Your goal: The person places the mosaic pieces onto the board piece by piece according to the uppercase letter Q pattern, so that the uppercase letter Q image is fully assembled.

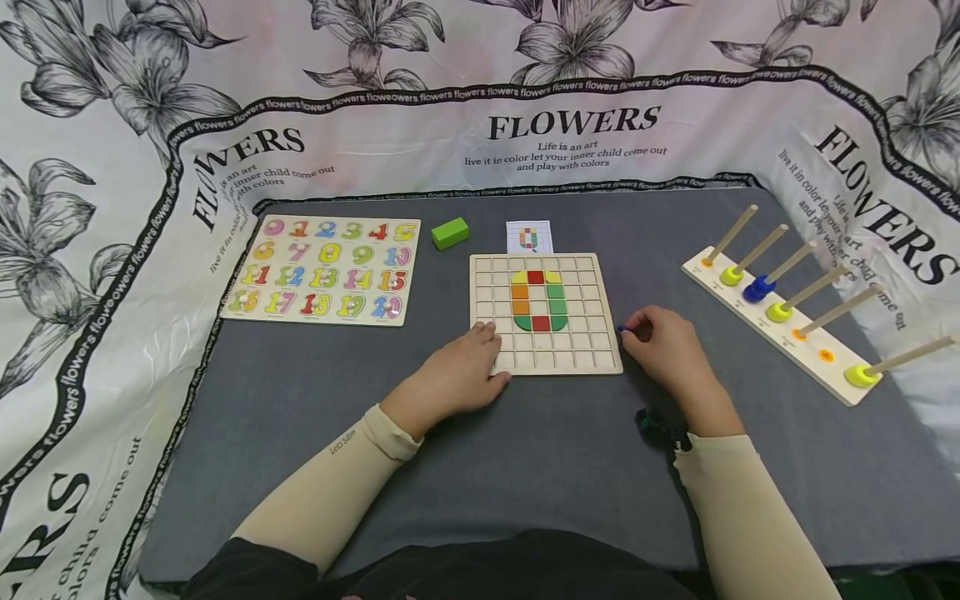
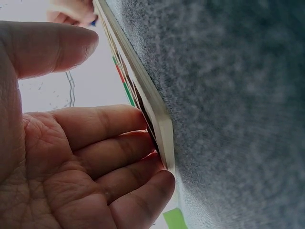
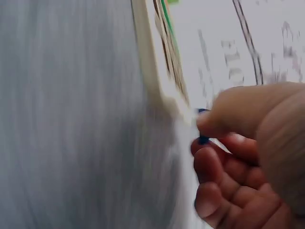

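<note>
A wooden grid board (image 1: 551,359) lies in the middle of the grey table. Red, yellow, orange and green tiles (image 1: 557,307) form a closed ring in its upper cells. My left hand (image 1: 463,367) rests on the board's lower left edge; in the left wrist view its fingers (image 2: 102,126) reach the rim, fairly straight, with the thumb apart. Just off the board's right edge, my right hand (image 1: 670,348) pinches a small blue piece (image 3: 203,140) between thumb and forefinger. Most of that piece is hidden by the fingertips, so its shape cannot be made out.
Behind the grid board lies a small pattern card (image 1: 513,239), with a green block (image 1: 450,234) to its left. A number puzzle board (image 1: 311,315) is at the left. On the right stands a slanted peg board (image 1: 846,389) with upright sticks and several rings.
</note>
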Motion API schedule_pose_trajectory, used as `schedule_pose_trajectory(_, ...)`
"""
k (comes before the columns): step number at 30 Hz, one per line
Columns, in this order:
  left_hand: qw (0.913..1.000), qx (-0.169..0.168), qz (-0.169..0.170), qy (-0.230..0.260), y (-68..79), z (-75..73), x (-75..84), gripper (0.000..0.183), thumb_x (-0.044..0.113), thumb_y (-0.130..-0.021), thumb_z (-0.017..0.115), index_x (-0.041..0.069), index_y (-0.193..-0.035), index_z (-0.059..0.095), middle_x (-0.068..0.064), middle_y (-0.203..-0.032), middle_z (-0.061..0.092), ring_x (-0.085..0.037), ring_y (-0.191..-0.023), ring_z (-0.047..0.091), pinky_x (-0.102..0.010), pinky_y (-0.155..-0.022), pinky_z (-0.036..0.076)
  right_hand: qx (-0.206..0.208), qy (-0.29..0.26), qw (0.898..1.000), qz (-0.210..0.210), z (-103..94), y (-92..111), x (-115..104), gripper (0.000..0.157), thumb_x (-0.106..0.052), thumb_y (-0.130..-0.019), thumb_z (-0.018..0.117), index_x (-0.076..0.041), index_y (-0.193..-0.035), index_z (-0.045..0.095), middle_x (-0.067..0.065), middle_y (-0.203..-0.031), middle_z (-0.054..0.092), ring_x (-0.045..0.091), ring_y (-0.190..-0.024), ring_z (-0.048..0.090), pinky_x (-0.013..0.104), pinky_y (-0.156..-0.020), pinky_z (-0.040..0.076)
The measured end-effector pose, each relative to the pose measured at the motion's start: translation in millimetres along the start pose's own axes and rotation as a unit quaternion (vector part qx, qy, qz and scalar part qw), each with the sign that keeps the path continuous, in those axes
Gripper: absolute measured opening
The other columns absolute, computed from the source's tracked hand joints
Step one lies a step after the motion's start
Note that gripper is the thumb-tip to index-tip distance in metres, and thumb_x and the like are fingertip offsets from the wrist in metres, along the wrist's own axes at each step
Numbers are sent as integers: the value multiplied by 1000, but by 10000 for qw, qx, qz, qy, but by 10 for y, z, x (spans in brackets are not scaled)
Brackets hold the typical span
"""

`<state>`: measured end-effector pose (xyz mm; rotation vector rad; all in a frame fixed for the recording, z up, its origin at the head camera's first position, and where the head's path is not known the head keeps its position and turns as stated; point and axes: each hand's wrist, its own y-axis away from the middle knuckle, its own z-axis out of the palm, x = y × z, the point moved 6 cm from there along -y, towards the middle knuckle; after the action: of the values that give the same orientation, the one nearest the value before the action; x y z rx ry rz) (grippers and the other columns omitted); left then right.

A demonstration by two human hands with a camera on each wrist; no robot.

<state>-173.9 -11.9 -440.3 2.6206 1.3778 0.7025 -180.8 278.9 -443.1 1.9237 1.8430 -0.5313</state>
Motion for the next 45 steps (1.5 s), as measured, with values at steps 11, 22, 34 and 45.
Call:
schedule_pose_trajectory(11, 10000, -10, -11, -18, -16, -12, 7, 67, 38, -111, 62, -2, -164, 46, -18, -176, 36, -32, -168, 28, -46, -136, 31, -632, 124, 9881, -1399, 428, -98, -783, 4, -3, -100, 72, -3, -101, 68, 13, -94, 65, 26, -83, 57, 41, -72, 49)
schedule_pose_trajectory(22, 10000, -17, -5, -44, -11, -6, 22, 67, 38, -112, 61, -1, -164, 45, -18, -177, 35, -32, -168, 28, -46, -136, 31, -872, -185, 9883, -1237, 399, -60, -700, 14, -12, -100, 79, -3, -110, 76, 14, -102, 66, 25, -84, 58, 38, -74, 49)
schedule_pose_trajectory(34, 10000, -68, 16, -2, -3, -2, 23, 68, 38, -111, 61, -2, -164, 45, -18, -177, 35, -32, -168, 28, -46, -136, 30, -967, -251, 9904, -956, 383, -47, -598, 8, -10, -102, 75, -3, -102, 75, 11, -92, 63, 24, -81, 55, 34, -68, 45)
schedule_pose_trajectory(45, 10000, -71, 3, -33, -1, -3, 15, 68, 38, -112, 61, -1, -165, 44, -17, -177, 34, -31, -168, 27, -45, -136, 29, -951, -318, 9893, -1056, 399, -38, -614, 9, -13, -102, 77, -6, -96, 75, 8, -88, 64, 20, -75, 55, 33, -65, 46)
